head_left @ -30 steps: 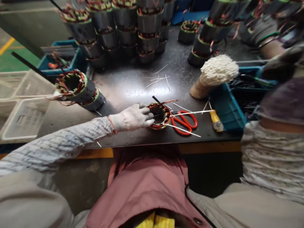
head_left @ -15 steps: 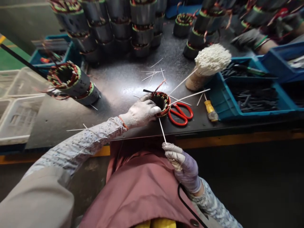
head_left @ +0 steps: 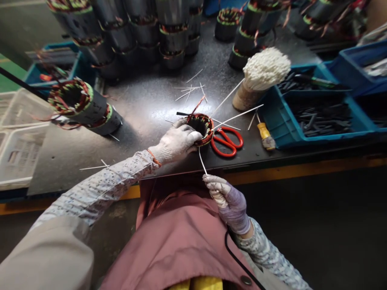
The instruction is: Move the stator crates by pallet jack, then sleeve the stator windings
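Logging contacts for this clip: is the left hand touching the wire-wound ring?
Touching. The head view shows the left hand gripping the wire-wound ring by its left side, thumb over the rim.

I hold a thin white strip [head_left: 202, 161], slightly bent, its far end at my copper-wound ring [head_left: 208, 134], hollow facing up.

From here I'm seeing the person's left arm [head_left: 102, 191] slanting forward and inward, its gloved left hand [head_left: 180, 141] curling with the thumb [head_left: 193, 137] set apart from the fingers [head_left: 180, 123]. The gloved right hand [head_left: 228, 201] is hanging lower, closer to the torso, its fingertips [head_left: 208, 179] pinching, a bare strip showing at the right wrist [head_left: 249, 232].
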Demonstrator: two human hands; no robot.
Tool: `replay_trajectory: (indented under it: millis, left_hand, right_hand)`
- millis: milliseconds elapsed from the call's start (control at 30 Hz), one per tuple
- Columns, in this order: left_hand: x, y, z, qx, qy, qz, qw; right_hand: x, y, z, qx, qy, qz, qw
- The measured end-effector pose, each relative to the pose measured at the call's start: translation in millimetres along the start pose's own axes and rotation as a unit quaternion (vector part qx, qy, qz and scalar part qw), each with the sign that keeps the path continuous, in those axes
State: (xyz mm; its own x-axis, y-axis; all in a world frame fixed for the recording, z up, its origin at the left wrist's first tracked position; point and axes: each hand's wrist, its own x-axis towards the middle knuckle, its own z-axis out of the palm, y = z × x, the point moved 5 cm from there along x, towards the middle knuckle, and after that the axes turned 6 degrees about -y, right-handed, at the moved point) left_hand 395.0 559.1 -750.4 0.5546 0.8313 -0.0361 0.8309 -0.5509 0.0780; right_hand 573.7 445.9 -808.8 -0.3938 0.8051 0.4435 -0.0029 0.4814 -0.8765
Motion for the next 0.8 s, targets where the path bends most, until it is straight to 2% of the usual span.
replay_trajectory:
  millis: [200, 367, 467, 567, 667, 800]
  left_hand:
    - [-0.1, -1.5, -0.2, -0.007, -0.005, -0.030, 1.000]
    - [0.1, -2.4, 1.5, -0.011, 0.004, -0.020, 1.000]
    - [-0.3, -4.4, 2.4, -0.025, 0.020, -0.013, 0.999]
    - [-3.4, -5.3, 2.6, -0.055, 0.050, -0.010, 0.997]
    - [-10.3, -6.0, 3.6, -0.097, 0.099, -0.035, 0.990]
    - [-19.3, -6.1, 6.8, -0.149, 0.175, -0.067, 0.971]
  right_hand:
    - [-0.5, -10.6, -2.6, 0.013, 0.027, 0.021, 0.999]
    - [-0.2, -2.7, -2.3, 0.014, 0.043, 0.036, 0.998]
    - [12.1, 4.7, 4.1, 0.015, 0.051, 0.024, 0.998]
    - [35.9, 15.7, 16.6, -0.011, 0.062, -0.020, 0.998]
    - [57.0, 27.7, 23.8, -0.040, 0.094, -0.054, 0.993]
    - [65.4, 29.5, 15.0, -0.044, 0.111, -0.014, 0.993]
